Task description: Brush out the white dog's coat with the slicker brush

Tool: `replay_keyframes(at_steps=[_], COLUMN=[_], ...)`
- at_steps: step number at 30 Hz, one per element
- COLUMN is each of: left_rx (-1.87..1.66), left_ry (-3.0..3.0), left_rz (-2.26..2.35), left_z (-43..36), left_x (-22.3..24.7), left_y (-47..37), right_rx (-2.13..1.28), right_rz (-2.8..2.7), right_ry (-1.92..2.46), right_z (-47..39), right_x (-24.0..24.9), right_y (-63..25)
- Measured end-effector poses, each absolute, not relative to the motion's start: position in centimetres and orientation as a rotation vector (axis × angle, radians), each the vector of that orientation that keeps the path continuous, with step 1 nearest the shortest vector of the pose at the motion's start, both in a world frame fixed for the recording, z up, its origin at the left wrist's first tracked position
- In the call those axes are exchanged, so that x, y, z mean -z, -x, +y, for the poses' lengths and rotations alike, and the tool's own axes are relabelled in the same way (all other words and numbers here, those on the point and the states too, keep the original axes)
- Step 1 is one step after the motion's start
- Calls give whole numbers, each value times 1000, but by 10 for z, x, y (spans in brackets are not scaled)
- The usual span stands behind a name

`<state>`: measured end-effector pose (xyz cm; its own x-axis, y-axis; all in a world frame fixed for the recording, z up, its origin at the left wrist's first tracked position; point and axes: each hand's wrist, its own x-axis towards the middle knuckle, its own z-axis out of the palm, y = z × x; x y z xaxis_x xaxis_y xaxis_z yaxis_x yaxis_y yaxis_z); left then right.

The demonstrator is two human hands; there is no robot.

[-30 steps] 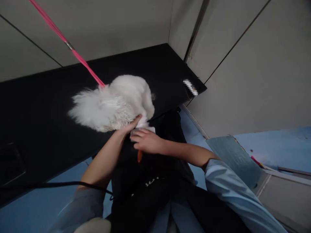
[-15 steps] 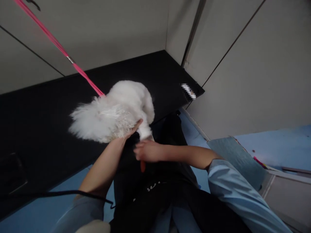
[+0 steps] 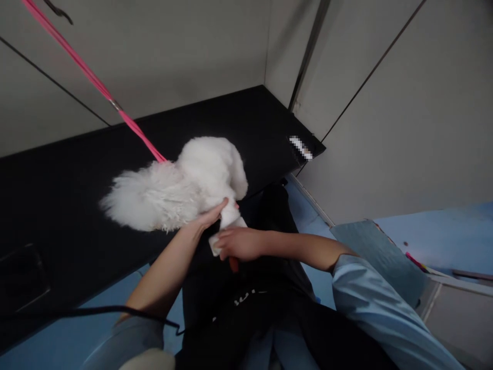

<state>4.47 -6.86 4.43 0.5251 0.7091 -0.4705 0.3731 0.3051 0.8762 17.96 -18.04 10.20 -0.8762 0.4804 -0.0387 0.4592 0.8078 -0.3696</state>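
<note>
A fluffy white dog [image 3: 210, 164] stands on the black table, its long-haired head toward the left. My left hand [image 3: 211, 215] is closed around the upper part of the dog's leg [image 3: 231, 216] nearest me, with the fingers partly hidden behind the fur. Just below, my right hand [image 3: 242, 243] grips a slicker brush [image 3: 233, 265] with an orange handle and a pale flat head. The brush head is beside the lower end of that leg; whether its bristles touch the fur is hidden.
A pink leash [image 3: 92, 77] runs from the dog's neck to the upper left. The black table [image 3: 254, 118] stands against grey walls. A black cord [image 3: 96, 310] crosses my left arm. At the right, a blue-grey board [image 3: 381, 257] is above the blue floor [image 3: 458, 226].
My right hand has shifted slightly right, and the pale brush head now shows at its left side. My left hand stays on the leg. The whole view has shifted slightly.
</note>
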Motion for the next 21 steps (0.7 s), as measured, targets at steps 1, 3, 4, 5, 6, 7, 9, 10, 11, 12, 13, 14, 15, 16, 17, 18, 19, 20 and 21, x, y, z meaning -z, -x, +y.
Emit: replay_keyframes(at_steps=[1,3,4,5,6,7,9,10,11,12,13,14,15,16,17,18,19,20,21], left_rx=[-277,-334,-372,-399,-418,-432,-481,-514,-545,-575,-604,-635,-668,-698,-722,-740,-763,-796,-839], left_ry=[-1214,-1097,-1070,-1057,-1052,-1051,-1035,-1022,-1008,-994,-976,-952,-919,-880,-838,-802,-775,-760,-760], left_rz=[1004,894,852,823,808,803,806,805,804,805,809,815,822,829,835,836,833,828,828], left_z=[-71,-73,-73,-74,-74,-75,-78,-80,-83,-85,-88,-90,-92,-94,-96,-97,-98,-100,-101], left_x=[-48,-54,-57,-59,-60,-61,-63,-63,-63,-63,-62,-60,-58,-57,-55,-54,-54,-54,-55], left_y=[-44,-42,-40,-37,-34,-32,-27,-24,-22,-20,-18,-15,-12,-10,-7,-3,0,3,7], right_rx=[-552,-513,-560,-647,-737,-793,-755,-683,-617,-586,-598,-632,-658,-658,-627,-574,-515,-473,-462], right_rz=[-2902,-2858,-2881,-2922,-2952,-2952,-2878,-2824,-2784,-2778,-2812,-2864,-2897,-2897,-2870,-2832,-2797,-2791,-2826], right_ry=[797,892,846,727,581,476,537,675,807,871,835,725,609,545,552,617,702,739,693], right_z=[-182,-187,-191,-195,-197,-199,-199,-197,-195,-193,-191,-189,-187,-185,-184,-182,-180,-180,-179], right_x=[-102,-98,-96,-93,-91,-89,-87,-87,-88,-89,-90,-91,-92,-92,-92,-92,-91,-89,-87], right_y=[-179,-177,-175,-173,-172,-171,-170,-170,-170,-170,-169,-168,-166,-164,-162,-161,-159,-157,-155])
